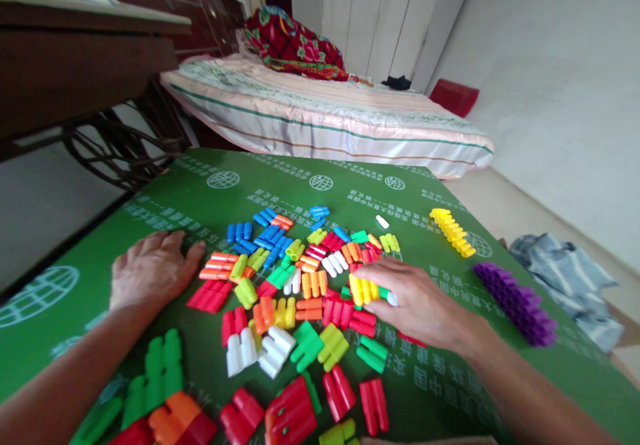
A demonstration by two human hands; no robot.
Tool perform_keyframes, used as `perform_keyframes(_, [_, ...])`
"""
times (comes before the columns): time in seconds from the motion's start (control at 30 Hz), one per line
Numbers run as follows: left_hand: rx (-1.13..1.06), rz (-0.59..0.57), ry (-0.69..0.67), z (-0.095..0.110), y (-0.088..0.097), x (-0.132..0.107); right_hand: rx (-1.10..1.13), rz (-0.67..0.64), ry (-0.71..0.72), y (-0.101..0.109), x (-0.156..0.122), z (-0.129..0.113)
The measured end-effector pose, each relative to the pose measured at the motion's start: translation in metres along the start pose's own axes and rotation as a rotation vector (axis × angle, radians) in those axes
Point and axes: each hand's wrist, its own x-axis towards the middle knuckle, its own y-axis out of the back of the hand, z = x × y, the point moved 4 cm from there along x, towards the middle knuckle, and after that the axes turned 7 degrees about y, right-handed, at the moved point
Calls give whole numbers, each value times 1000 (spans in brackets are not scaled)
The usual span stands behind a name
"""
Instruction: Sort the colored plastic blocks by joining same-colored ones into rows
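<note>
My right hand point(407, 292) pinches a yellow building block point(364, 290) made of joined rounded tubes, held over the pile's right side. A white tip and a bit of green show beside its fingers; I cannot tell whether they are held too. Flat on the green table lies my left hand point(150, 268), thumb out and empty, left of the orange blocks point(220, 265) and red blocks point(210, 296). Between the hands spreads a loose pile of such blocks, among them blue blocks point(273, 237), white blocks point(276, 352) and a lime block point(333, 346).
A joined yellow row point(453, 233) and a longer purple stack point(515, 305) lie on the table point(280, 178) at right. Green and orange joined blocks point(157, 378) sit near my left forearm. A bed point(320, 118) stands beyond, a sewing-machine stand point(120, 145) at left.
</note>
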Motion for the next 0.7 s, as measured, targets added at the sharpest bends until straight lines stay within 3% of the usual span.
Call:
perform_keyframes(0.13, [-10,-3,-10,1,1,-3,39,-153,43,7,-55,-2])
perform_keyframes(0.27, [-10,-2,-5,4,4,-6,51,-219,51,5,-84,-12])
perform_keyframes(0.53, [-45,1,-20,5,4,-9,-44,-223,120,-7,-107,-11])
perform_keyframes(0.7, [-56,2,-21,8,5,-11,-190,-55,93,-5,-124,5])
